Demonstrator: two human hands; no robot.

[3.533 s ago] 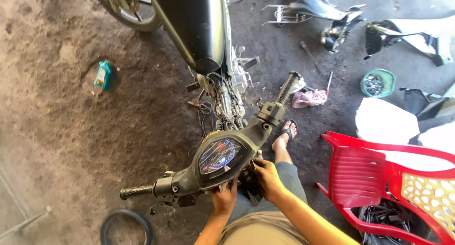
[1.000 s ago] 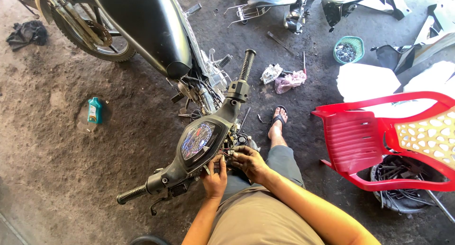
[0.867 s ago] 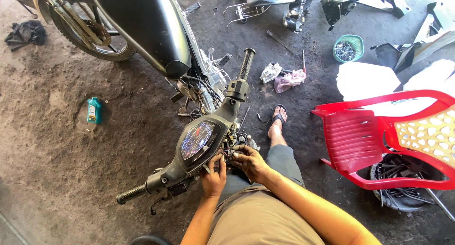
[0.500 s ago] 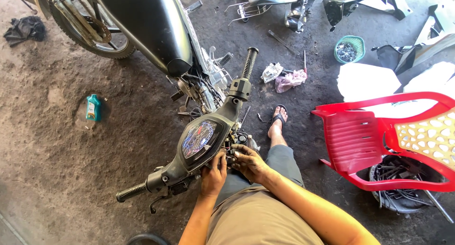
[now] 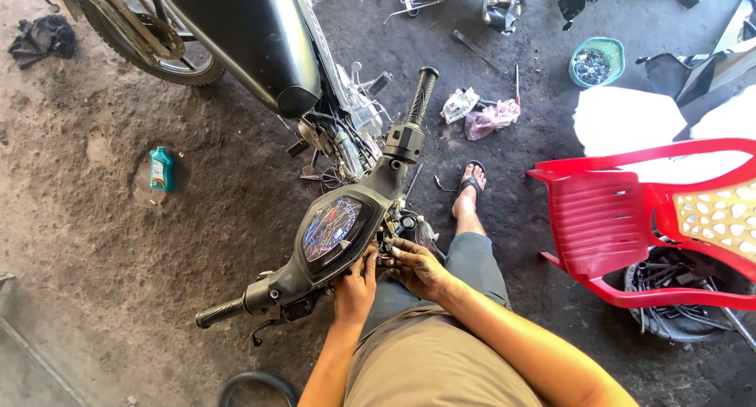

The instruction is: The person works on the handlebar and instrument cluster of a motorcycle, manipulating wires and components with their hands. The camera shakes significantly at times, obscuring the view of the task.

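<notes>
Little has shifted over the last second: both hands stay at the rear of the handlebar cluster (image 5: 331, 234), while the view has tilted slightly so the rear wheel (image 5: 134, 29) sits higher in frame. Compared with the oldest frame, the hands have come up from under the cluster to its back edge, so work appears settled on the wiring and fittings behind the speedometer (image 5: 331, 227). Left hand (image 5: 356, 289) cups the cluster's lower rear edge, fingers curled around it, steadying. Right hand (image 5: 417, 267) lies just beside it, fingertips pinched in at the small parts behind the dial; what they grip, if anything, cannot be made out. Both forearms come up from the lap. Outward from the cluster: black seat (image 5: 244, 37) beyond it, teal bottle (image 5: 161, 168) well to its left on the dirt, sandalled foot (image 5: 468, 190) near its right, red plastic chair (image 5: 630, 218) further right, green basket (image 5: 596, 60) past that.
</notes>
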